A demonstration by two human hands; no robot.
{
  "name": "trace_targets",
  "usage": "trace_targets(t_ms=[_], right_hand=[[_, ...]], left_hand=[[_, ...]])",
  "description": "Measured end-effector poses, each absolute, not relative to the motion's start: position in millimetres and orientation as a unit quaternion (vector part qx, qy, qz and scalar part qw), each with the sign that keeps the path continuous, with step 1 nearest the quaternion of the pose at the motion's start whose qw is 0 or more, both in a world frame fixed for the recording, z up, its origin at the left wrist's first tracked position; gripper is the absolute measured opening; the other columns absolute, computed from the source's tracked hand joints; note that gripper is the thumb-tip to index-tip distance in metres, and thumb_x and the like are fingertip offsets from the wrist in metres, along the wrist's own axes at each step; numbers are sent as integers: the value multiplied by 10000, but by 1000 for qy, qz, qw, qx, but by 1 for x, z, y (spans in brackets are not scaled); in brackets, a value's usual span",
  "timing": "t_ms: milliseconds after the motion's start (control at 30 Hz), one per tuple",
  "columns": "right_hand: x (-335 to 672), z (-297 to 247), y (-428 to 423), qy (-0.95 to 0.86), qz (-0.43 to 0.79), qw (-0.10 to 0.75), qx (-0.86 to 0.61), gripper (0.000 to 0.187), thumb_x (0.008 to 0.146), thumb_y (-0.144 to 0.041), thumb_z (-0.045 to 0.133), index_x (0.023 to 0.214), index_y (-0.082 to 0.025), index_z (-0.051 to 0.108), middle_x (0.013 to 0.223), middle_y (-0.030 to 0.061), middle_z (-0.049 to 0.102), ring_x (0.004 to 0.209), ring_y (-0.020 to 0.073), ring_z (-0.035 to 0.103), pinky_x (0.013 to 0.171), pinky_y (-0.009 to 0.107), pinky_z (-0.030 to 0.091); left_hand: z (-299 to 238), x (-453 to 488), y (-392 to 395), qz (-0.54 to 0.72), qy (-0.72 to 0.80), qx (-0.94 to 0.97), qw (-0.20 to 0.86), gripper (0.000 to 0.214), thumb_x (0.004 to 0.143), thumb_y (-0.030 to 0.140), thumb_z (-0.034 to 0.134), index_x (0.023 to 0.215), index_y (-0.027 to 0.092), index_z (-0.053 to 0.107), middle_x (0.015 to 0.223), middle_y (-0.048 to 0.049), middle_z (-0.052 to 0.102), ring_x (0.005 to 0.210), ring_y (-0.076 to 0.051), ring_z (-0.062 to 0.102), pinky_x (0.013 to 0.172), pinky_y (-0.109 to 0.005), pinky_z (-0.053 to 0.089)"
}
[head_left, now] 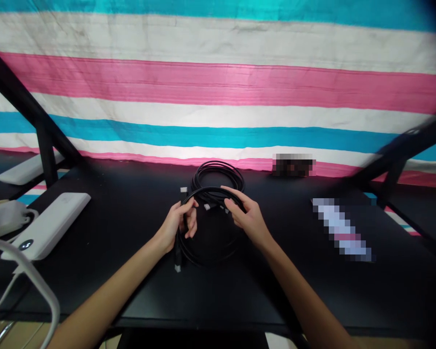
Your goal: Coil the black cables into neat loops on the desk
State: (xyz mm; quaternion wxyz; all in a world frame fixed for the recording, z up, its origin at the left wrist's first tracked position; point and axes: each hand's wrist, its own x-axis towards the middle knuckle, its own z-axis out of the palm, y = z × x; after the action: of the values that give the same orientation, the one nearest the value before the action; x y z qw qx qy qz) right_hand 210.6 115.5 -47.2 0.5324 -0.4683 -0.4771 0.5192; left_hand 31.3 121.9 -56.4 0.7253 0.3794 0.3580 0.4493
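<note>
Between my two hands is a coiled black cable [199,260], its loop raised in front of me over the black table. My left hand [183,220] pinches the left side of the coil, thumb on top and fingers curled below. Two light-tipped plugs [178,261] stick out by that hand, one above and one below. My right hand [244,211] has its fingers closed around the upper right of the loop. Just behind lies a second coiled black cable [218,167] on the table, with pale connector ends near its front.
A white power bank [54,223] lies at the left, with a white adapter [3,218] and white cables beside it. Blurred-out items lie at the right [343,230] and back [294,166]. Black frame bars [39,111] rise at both sides before a striped cloth [218,82].
</note>
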Motion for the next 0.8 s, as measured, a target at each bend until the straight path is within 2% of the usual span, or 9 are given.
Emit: trace_targets(t_ms=[167, 267, 367, 467, 567, 633, 700, 800], right_hand=[[212, -49, 117, -485, 532, 547, -427, 378, 756, -332, 632, 1111, -211, 588, 588, -85, 433, 361, 23, 314, 309, 162, 290], [209, -50, 117, -488, 550, 540, -410, 435, 766, -327, 624, 1169, -191, 534, 521, -101, 448, 348, 42, 364, 343, 185, 398], [204, -54, 115, -498, 571, 496, -424, 456, 763, -356, 618, 1174, -183, 522, 540, -76, 523, 424, 89, 530, 403, 213, 480], [195, -62, 108, -523, 612, 417, -422, 406, 781, -455, 561, 1062, -162, 554, 597, -30, 584, 460, 128, 612, 351, 192, 455], [188, -66, 103, -536, 647, 372, -395, 446, 821, -526, 457, 1060, -153, 513, 531, -30, 593, 345, 109, 552, 287, 164, 384], [187, -64, 103, -532, 646, 388, -387, 447, 836, -535, 419, 1035, -145, 510, 473, -42, 574, 281, 91, 489, 265, 151, 342], [191, -61, 106, -522, 626, 423, -394, 421, 837, -529, 421, 957, -140, 529, 414, -57, 537, 246, 75, 437, 256, 139, 307], [199, -59, 115, -494, 593, 470, -428, 388, 823, -528, 445, 864, -152, 531, 344, -77, 485, 209, 57, 360, 240, 127, 236]], left_hand=[[-51, 28, 121, 502, 241, 304, 773, 249, 910, 246, 389, 703, 161, 498, 386, 69, 359, 254, -55, 338, 293, -163, 217], [-51, 25, 123, 527, 213, 227, 791, 299, 935, 231, 327, 695, 158, 490, 396, 67, 330, 266, -54, 321, 291, -164, 235], [-55, 22, 129, 551, 188, 128, 803, 340, 950, 227, 288, 659, 155, 450, 408, 68, 304, 288, -46, 300, 298, -152, 256], [-56, 19, 134, 550, 190, 54, 812, 368, 955, 270, 274, 632, 162, 411, 415, 64, 307, 328, -48, 330, 317, -130, 291], [-52, 21, 135, 520, 223, 66, 822, 369, 946, 315, 295, 636, 164, 425, 442, 38, 367, 452, -86, 473, 411, -146, 412], [-49, 24, 133, 508, 239, 119, 819, 351, 930, 316, 348, 630, 164, 446, 491, 13, 442, 591, -132, 569, 546, -215, 493], [-48, 28, 130, 492, 256, 189, 811, 307, 897, 297, 436, 624, 161, 474, 600, -16, 550, 690, -159, 608, 648, -264, 505], [-48, 33, 125, 448, 298, 263, 801, 182, 821, 244, 573, 672, 146, 538, 825, -53, 646, 770, -164, 625, 727, -275, 487]])
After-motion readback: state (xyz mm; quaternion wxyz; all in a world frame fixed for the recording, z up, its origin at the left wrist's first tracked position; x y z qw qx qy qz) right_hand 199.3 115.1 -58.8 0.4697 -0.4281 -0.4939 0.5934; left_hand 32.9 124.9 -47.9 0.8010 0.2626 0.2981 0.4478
